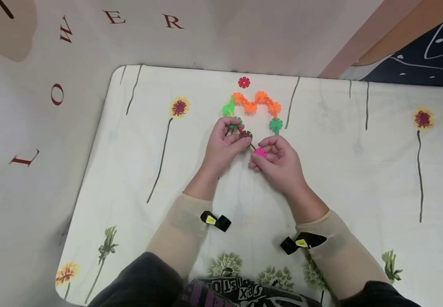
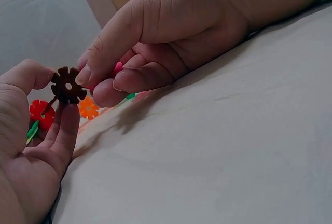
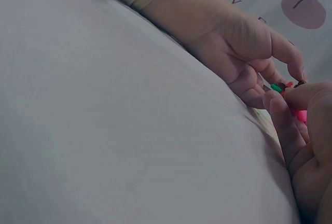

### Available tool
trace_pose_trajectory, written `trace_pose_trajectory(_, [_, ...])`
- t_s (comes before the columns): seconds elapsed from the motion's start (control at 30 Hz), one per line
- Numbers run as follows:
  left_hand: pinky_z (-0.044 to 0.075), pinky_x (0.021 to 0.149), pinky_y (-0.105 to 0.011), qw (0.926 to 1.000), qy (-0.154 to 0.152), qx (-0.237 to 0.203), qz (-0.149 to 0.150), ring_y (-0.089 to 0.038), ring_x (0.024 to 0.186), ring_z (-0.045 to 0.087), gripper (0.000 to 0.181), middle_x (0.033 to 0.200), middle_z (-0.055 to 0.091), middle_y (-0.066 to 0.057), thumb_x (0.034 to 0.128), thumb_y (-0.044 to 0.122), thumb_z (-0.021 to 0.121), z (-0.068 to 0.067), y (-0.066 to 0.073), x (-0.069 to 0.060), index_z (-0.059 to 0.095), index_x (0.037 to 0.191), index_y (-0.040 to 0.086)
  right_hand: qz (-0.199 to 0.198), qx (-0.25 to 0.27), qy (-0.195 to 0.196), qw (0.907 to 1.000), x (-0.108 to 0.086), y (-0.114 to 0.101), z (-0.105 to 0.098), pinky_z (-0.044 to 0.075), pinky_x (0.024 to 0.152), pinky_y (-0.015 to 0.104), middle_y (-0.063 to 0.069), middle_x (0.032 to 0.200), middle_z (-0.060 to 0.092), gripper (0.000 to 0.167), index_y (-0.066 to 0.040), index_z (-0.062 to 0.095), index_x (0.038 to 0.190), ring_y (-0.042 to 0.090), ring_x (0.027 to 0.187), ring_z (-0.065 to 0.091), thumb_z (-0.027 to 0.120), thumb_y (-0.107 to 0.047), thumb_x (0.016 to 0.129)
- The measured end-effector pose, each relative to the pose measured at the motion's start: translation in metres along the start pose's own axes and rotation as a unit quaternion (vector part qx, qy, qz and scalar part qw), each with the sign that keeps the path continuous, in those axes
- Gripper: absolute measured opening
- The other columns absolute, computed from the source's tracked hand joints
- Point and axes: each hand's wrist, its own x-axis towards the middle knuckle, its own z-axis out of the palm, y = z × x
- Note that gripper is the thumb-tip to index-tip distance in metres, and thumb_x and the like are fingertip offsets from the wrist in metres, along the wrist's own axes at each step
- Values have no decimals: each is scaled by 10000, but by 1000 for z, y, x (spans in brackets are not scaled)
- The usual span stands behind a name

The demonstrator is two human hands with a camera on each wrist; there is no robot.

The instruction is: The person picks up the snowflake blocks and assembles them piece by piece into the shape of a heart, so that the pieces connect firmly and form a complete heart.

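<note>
My left hand (image 1: 223, 140) pinches brown notched discs near the lower left end of a linked chain. One brown disc (image 2: 68, 85) faces the left wrist view between thumb and fingers; another brown disc (image 1: 246, 134) shows beside it in the head view. Up the chain come a red disc (image 2: 42, 113), a green disc (image 1: 236, 123) and a light green disc (image 1: 228, 109). My right hand (image 1: 281, 164) holds a pink disc (image 1: 260, 152) between thumb and fingers, right against the brown piece. Fingers partly hide the pink disc, so its exact joint cannot be told.
Several orange discs (image 1: 261, 97) form a zigzag along the chain's top, with a green disc (image 1: 276, 125) hanging at its right end. A loose red disc (image 1: 244, 82) lies beyond it. The flower-printed tablecloth (image 1: 340, 170) meets a wall (image 1: 225, 38) at the back.
</note>
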Motion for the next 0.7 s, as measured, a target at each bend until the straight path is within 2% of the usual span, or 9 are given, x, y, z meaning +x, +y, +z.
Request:
trace_pose_trajectory(0.4, [592,861,-272,9998,-163,116,-69,-188,986,706,446,1194,584,-93,915,-138,717,0,1,0,527,1269,57,-127,-375,-201,9990,1,1,-2,638,653,339,221,918,644,265,69,567,1161,214,716,756,715,122,947])
trace_pose_trajectory(0.7, [587,849,-262,9995,-246,153,-87,-189,968,693,437,1172,588,-60,912,-147,703,-1,1,0,533,1258,60,-169,-363,-257,9989,0,1,-2,631,649,322,215,886,637,250,73,578,1126,223,689,739,710,147,927])
